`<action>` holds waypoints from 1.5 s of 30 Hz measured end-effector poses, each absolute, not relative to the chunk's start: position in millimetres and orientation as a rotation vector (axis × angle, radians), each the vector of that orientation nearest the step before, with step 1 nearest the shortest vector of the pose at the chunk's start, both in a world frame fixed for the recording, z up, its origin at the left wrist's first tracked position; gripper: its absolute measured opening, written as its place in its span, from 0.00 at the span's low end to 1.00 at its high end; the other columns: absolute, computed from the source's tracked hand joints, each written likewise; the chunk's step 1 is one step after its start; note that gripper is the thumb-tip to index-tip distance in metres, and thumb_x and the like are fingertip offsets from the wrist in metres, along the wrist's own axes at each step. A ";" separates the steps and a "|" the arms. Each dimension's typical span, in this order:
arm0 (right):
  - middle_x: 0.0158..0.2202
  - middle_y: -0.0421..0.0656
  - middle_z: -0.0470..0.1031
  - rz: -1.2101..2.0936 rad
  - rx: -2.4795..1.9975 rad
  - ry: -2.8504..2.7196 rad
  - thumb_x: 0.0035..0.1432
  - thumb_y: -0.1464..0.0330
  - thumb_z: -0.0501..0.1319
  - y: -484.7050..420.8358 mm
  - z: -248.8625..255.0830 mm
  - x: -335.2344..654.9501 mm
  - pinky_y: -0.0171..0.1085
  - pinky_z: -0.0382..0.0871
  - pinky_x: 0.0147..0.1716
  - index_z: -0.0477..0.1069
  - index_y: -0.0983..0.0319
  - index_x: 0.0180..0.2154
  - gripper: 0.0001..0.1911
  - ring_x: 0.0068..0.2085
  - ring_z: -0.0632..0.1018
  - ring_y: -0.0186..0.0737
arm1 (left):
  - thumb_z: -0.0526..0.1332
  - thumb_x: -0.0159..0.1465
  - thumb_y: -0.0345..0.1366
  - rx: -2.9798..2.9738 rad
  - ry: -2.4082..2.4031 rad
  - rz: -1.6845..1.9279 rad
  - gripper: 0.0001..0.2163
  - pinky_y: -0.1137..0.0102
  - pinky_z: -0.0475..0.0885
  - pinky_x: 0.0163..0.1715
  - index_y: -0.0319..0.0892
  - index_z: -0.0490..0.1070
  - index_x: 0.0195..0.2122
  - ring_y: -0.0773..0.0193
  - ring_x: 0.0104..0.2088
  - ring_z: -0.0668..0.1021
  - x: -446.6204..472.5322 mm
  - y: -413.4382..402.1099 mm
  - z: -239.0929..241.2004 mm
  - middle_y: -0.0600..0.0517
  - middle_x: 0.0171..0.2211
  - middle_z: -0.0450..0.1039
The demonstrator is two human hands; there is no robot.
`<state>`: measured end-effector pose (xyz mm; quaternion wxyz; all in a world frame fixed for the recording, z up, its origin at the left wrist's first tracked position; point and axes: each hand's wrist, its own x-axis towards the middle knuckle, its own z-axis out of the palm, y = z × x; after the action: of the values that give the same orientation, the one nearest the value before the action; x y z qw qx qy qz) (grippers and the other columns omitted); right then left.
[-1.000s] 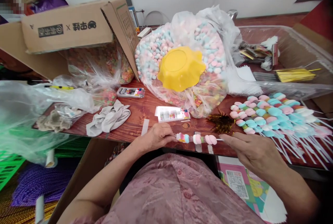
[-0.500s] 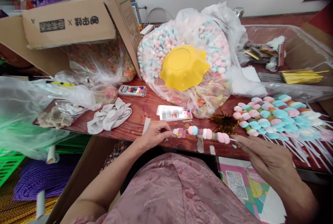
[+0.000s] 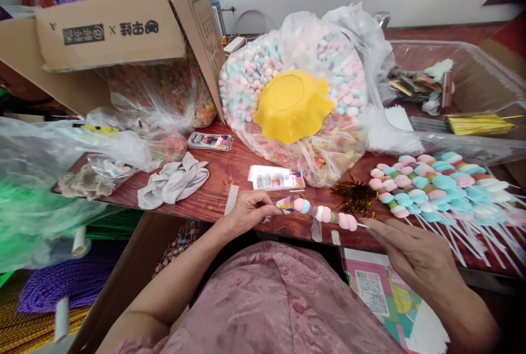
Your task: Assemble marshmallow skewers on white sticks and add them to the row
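A candy skewer [image 3: 324, 213] strung with pink, white and blue marshmallows stretches between my two hands just above the red-brown table's [image 3: 213, 189] front edge. My left hand [image 3: 246, 212] pinches its left tip, fingers closed. My right hand [image 3: 411, 247] pinches the stick at its right end. A pile of finished skewers [image 3: 435, 187] lies to the right. A big clear bag of marshmallows [image 3: 296, 96] with a yellow bowl [image 3: 292, 104] on it stands behind.
A cardboard box [image 3: 123, 36] lies tipped at the back left over bags of coloured candy [image 3: 164, 102]. A grey cloth [image 3: 172, 183], small sticker sheets [image 3: 277, 178], gold twist ties [image 3: 354, 195] and a clear tub [image 3: 464, 85] are on the table.
The skewer has shifted a little to the right and tilted, its left end now higher. More marshmallows sit spread along the stick. Both hands keep their hold.
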<state>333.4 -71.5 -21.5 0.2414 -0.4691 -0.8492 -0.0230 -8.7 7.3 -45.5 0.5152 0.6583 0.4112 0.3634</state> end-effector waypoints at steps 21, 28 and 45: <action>0.31 0.43 0.79 -0.282 -1.143 -2.534 0.59 0.79 0.50 -58.5 6.8 320.3 0.38 0.65 0.24 0.75 0.58 0.44 0.20 0.24 0.75 0.38 | 0.59 0.68 0.39 2.275 0.727 0.872 0.12 0.72 0.70 0.34 0.39 0.76 0.30 0.66 0.30 0.76 -12.3 10.0 -43.2 0.48 0.27 0.77; 0.34 0.43 0.80 -0.033 -1.158 -2.438 0.60 0.79 0.53 -63.0 -3.1 317.0 0.36 0.68 0.27 0.72 0.59 0.50 0.19 0.29 0.78 0.39 | 0.59 0.68 0.41 2.385 0.702 0.840 0.13 0.71 0.70 0.35 0.39 0.75 0.30 0.64 0.32 0.76 -7.0 10.4 -48.0 0.47 0.30 0.76; 0.28 0.41 0.76 -0.170 -1.102 -2.515 0.60 0.81 0.50 -43.5 14.9 303.3 0.37 0.60 0.26 0.74 0.59 0.45 0.20 0.25 0.73 0.36 | 0.64 0.61 0.49 1.991 0.699 0.335 0.18 0.71 0.67 0.39 0.41 0.71 0.45 0.62 0.38 0.75 19.9 -3.7 -28.5 0.50 0.38 0.74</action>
<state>303.3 -43.5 14.9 0.1938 -0.3930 -0.8969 -0.0605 19.9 -3.7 -28.5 0.4815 0.8167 0.2866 0.1375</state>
